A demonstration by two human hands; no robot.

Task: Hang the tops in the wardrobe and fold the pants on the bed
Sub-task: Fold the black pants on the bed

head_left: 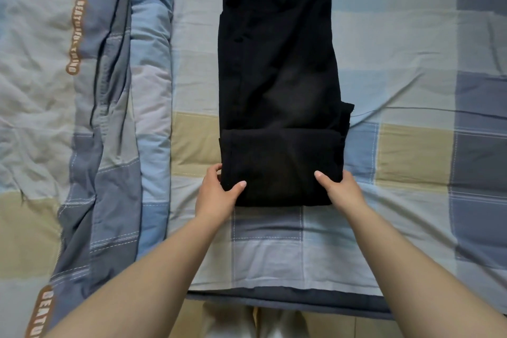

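Both bare forearms extend forward from the lower edge of the view over the near edge of the bed [411,44], which is covered by a checked sheet in pale blue, grey-blue and beige. The left hand [216,195] grips the near left corner of the black folded fabric pants [277,68], thumb on top, fingers curled around the side edge. The right hand [338,189] grips the near right corner likewise, thumb on top. The pants lie lengthwise at the bed's centre, waistband at the far end, leg ends turned back over the near portion. A rumpled checked quilt [82,118] lies beside the pants on the left; its brown label reads "BEAUTIFUL THING".
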